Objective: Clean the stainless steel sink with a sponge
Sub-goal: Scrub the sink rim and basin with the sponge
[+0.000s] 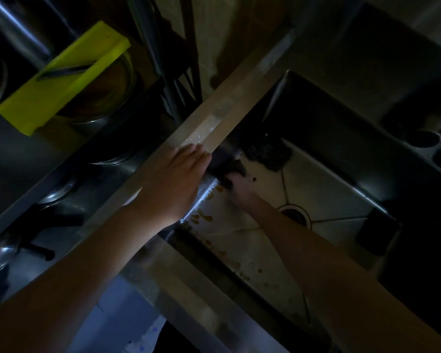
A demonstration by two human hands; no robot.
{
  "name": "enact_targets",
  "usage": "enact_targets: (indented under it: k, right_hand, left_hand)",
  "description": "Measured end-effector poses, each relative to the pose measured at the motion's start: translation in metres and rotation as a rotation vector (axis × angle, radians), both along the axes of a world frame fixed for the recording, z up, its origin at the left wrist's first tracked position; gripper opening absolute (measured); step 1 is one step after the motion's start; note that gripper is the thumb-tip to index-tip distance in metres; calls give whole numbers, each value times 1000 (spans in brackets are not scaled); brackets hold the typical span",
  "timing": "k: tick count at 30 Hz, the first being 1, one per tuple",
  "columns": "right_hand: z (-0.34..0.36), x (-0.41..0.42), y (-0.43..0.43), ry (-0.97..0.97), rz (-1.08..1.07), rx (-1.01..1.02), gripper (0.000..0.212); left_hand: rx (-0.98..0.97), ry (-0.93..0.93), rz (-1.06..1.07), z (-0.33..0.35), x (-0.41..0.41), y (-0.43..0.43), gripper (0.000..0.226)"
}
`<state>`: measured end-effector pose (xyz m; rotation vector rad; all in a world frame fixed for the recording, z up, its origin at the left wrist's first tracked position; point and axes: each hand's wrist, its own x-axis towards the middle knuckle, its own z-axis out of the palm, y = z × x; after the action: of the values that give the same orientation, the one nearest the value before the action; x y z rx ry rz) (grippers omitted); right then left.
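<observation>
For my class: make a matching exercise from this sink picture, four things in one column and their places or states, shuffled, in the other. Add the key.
Things
1. left hand
2. right hand
3. drain
4. yellow-green board

Places or states
A. in the sink floor, where the creases meet
B. resting flat on the sink's rim
C. lying across a metal bowl, left of the sink
D. down in the basin, pressing a dark sponge

Pairs: 1-B, 2-D, 3-A, 4-C
</observation>
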<state>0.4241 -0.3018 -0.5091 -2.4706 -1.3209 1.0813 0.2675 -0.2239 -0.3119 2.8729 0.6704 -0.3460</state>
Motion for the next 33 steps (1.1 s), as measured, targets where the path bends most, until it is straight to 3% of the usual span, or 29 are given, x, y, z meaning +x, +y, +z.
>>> enact_targets:
  k: [4, 8, 13, 16, 18, 22, 28, 30, 33]
  right_hand:
    - [1, -23, -35, 109, 146, 8, 42]
    - [-4, -26, -34, 116, 68, 112, 52]
    - [3, -2, -13, 70, -448, 248, 51]
    - [10, 23, 4, 163, -757, 272, 48]
    - [13, 36, 18, 232, -845, 264, 50]
    - [16, 39, 35, 235, -765, 222, 48]
    - [2, 14, 4, 22, -192, 28, 43]
    - [-2, -10, -12, 151, -55, -12, 42]
    - [1, -60, -34, 496, -255, 16, 43]
  left_hand:
    - [-23, -22, 23, 2, 2, -2, 62]
    - [-45, -62, 28, 6, 1, -3, 61]
    - [-43, -114, 47, 9, 1, -5, 55]
    - [-30, -92, 53, 6, 2, -4, 57]
    - [-13, -52, 37, 4, 3, -3, 60]
    - [7, -20, 21, 4, 3, -3, 62]
    - [3, -35, 19, 3, 3, -3, 61]
    - [-11, -50, 23, 4, 2, -3, 63]
    - [-37, -98, 36, 7, 1, -4, 62]
